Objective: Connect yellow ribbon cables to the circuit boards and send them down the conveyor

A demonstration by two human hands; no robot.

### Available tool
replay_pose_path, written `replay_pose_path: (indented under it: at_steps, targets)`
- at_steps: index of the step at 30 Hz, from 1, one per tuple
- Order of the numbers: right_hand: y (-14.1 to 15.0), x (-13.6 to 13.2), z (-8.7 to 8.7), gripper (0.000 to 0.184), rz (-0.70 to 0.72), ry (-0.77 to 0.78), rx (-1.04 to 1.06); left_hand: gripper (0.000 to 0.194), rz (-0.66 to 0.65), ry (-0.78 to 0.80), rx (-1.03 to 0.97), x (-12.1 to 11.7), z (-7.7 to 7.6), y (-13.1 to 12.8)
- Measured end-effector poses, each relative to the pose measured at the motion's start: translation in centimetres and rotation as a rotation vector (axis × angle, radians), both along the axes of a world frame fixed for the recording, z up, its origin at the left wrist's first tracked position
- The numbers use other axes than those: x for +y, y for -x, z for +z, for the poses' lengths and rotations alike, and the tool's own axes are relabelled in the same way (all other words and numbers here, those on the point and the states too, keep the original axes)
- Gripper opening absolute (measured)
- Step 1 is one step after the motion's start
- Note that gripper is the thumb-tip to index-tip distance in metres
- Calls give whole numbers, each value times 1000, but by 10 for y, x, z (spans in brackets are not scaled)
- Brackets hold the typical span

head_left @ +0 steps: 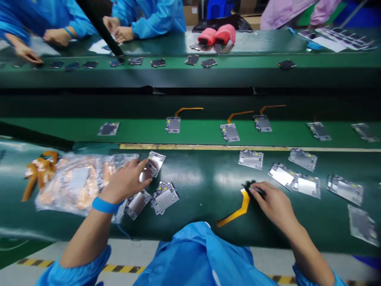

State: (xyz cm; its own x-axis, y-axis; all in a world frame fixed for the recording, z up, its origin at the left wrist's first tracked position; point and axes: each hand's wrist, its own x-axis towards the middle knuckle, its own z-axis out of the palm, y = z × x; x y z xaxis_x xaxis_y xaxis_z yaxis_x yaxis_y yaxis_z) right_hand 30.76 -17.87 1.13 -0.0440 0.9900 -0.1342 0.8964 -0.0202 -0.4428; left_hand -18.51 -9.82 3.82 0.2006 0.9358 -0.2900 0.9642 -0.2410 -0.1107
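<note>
Bench (202,178), green, across the middle of the frame. Left of centre, left hand (127,178) at a circuit board (157,159), thumb and fingertips bent about its near side; impossible to tell whether gripping or only touching. Right of centre, right hand (272,200), fingers pinching a dark tool (258,190) low, seemingly for fine control, beside an orange ribbon cable (244,204). Far left, plastic bag (77,178), probably within easy reach.

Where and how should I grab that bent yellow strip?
Probably pinch the yellow strip by both edges of its slanting tail, coming from the near side: it looks flat and thin, that tail is uncovered, and the black tool crowds its far end.
</note>
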Motion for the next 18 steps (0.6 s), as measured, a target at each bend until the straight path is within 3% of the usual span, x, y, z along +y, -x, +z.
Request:
replay_pose_path:
  at_steps: [5, 12, 15, 18]
  targets:
    - [16, -4, 7, 30, 27, 85, -170, 54, -16, -24, -11, 1, -7, -5]
    - [26, 0, 4, 14, 69, 173, -154, 62, -61, -39, 57, 11, 7, -18]
    - [19, 9, 2, 12, 93, 184, -80, 63, -167, -73, -59, 16, 10, -40]
    - [11, 20, 3, 13, 153, 183, -23, 66, -302, -61, -215, 20, 9, -78]
